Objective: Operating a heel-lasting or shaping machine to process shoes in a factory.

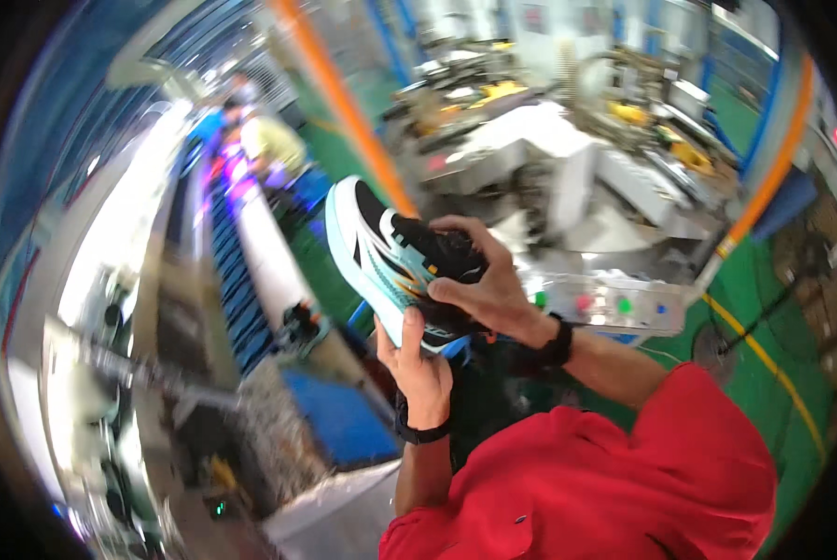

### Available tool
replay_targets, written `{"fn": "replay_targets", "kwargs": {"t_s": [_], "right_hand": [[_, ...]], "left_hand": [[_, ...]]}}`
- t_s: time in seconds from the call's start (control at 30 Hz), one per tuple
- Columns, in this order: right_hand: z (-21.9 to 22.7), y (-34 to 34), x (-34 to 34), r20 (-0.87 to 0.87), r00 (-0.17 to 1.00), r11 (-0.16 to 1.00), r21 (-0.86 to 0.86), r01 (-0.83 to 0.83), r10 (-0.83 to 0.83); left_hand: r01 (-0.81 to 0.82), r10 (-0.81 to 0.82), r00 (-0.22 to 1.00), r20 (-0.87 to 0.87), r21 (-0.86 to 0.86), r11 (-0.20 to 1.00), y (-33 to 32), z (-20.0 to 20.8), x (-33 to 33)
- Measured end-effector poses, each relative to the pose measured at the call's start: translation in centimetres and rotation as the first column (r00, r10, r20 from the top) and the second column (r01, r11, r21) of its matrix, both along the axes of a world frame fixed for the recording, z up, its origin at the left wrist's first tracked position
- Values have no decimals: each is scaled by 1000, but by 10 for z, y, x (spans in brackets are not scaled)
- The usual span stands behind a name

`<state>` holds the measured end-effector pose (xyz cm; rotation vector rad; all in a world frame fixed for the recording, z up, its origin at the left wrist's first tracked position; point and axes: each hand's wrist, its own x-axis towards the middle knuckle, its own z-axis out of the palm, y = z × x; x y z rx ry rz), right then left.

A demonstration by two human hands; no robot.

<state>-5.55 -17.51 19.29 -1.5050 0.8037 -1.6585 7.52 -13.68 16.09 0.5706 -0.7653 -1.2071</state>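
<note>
A sneaker with a black upper, a white and pale turquoise sole and small orange accents is held up in front of me, tilted on its side. With the thumb laid along the sole's edge, my left hand grips it from below at the heel end. Around the collar opening, my right hand is closed, its thumb pressed on the shoe's side and its fingers over the top. Both wrists wear black bands. The toe points up and to the left. What lies inside the shoe is hidden.
On the left runs a conveyor line with another dark shoe on it. People work farther along. A machine stands ahead between orange posts, with a button panel on its near side. A fan stands right.
</note>
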Motion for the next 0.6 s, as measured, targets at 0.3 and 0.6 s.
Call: {"fn": "replay_targets", "kwargs": {"t_s": [0.3, 0.6], "right_hand": [[-60, -6, -268, 45, 875, 853, 251, 458, -483], [-79, 13, -441, -155, 584, 508, 352, 786, -797]], "left_hand": [[451, -506, 808, 300, 238, 860, -67, -26, -249], [325, -443, 507, 739, 312, 893, -264, -133, -446]]}}
